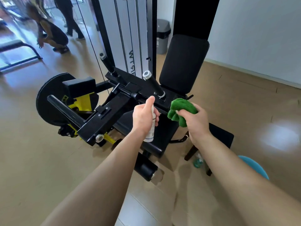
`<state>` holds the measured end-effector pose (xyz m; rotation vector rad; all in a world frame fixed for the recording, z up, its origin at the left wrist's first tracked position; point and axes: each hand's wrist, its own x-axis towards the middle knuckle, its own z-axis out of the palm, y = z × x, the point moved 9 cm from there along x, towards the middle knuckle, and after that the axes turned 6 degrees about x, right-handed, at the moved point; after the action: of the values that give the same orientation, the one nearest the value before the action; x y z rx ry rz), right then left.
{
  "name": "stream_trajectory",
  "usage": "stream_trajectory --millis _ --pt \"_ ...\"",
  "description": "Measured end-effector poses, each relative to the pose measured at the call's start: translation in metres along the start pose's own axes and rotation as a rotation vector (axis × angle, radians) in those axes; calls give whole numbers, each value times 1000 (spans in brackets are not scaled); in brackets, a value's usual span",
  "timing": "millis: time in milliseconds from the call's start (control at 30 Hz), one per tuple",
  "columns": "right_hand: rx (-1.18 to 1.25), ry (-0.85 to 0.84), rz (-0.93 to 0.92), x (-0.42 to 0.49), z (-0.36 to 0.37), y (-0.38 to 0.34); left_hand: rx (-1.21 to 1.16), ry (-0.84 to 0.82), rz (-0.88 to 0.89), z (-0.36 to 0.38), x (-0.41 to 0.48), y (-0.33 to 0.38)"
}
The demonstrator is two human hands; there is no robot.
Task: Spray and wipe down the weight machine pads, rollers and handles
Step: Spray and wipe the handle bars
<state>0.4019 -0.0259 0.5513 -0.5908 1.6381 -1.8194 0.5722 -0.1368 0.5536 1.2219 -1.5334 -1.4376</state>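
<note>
Nearest you, below the seat's front edge, the leg roller [144, 168] hangs low over the floor, and nothing on it shows whether it has been wiped. The seat pad [154, 148] above it looks dry and matte too, so you cannot tell what is finished. Judge it as an early or middle point, with most surfaces left to do.

Over the seat, your left hand [145, 115] is wrapped around the white spray bottle [150, 132], thumb raised on top, nozzle aimed toward the near handle [154, 84]. Your right hand [195, 121] clutches the bunched green cloth [180, 110] just beside that handle's base, not touching it. That handle looks like the surface in hand. The far handle [106, 64], the back pad [184, 62] and the black lever bar [65, 108] at the machine's left side remain beyond it.

A small bottle [197, 162] stands on the floor by the leg of a dark stool [219, 136] at the seat's right edge, and a blue stool [254, 165] sits close by. Both crowd your footing there. Farther off stand a grey bin [162, 35] and two people at the far left.
</note>
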Motion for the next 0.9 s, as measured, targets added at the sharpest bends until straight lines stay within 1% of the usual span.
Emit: stream_trajectory --millis 67,133,233,400,567,633,767,833,900 --pt "192 46 76 0 -1 8 -21 26 -31 -1 10 -2" --pt "319 99 154 2 -1 17 -46 42 -54 -3 23 -4" --pt "336 147 189 7 2 24 -68 24 -68 -3 43 -6" --pt "371 183 137 22 23 18 -52 -58 -91 1 71 -15" --pt "355 222 -40 47 56 2 -25 -170 -73 -3 97 -22" --pt "244 184 -136 58 76 -6 -20 -209 -37 -11 106 -24" --pt "-410 -10 -475 81 144 -20 -17 -225 24 -39 121 -18" --pt "-600 -1 -571 91 160 -18 -22 -226 39 -53 130 -12" --pt "-664 54 -697 94 163 -27 -19 -234 34 -62 138 -9"
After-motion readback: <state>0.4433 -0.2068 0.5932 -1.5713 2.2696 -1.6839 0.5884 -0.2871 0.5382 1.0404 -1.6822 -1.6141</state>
